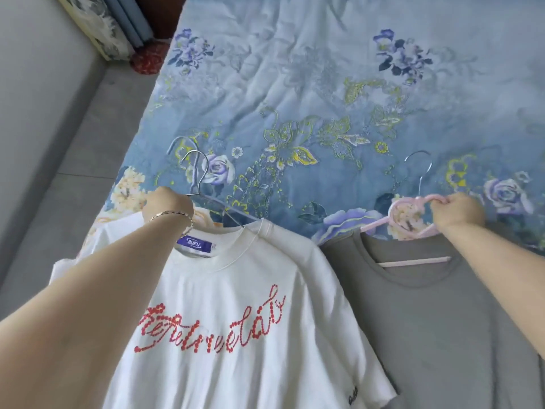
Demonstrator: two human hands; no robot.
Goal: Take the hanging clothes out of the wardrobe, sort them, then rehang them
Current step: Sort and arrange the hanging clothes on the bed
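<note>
A white T-shirt with red script lettering and a purple neck label hangs on a metal hanger. My left hand, with a bracelet at the wrist, grips that hanger at its left shoulder. Beside it on the right, a grey T-shirt sits on a pink plastic hanger with a metal hook. My right hand is closed on the pink hanger's top. Both shirts lie at the near edge of the bed, collars pointing away from me. A second metal hook shows just behind the white shirt's hanger.
A bed with a blue floral cover fills the view ahead. Grey tiled floor runs along its left side. At the far left corner stand floral fabric and a red patterned bundle.
</note>
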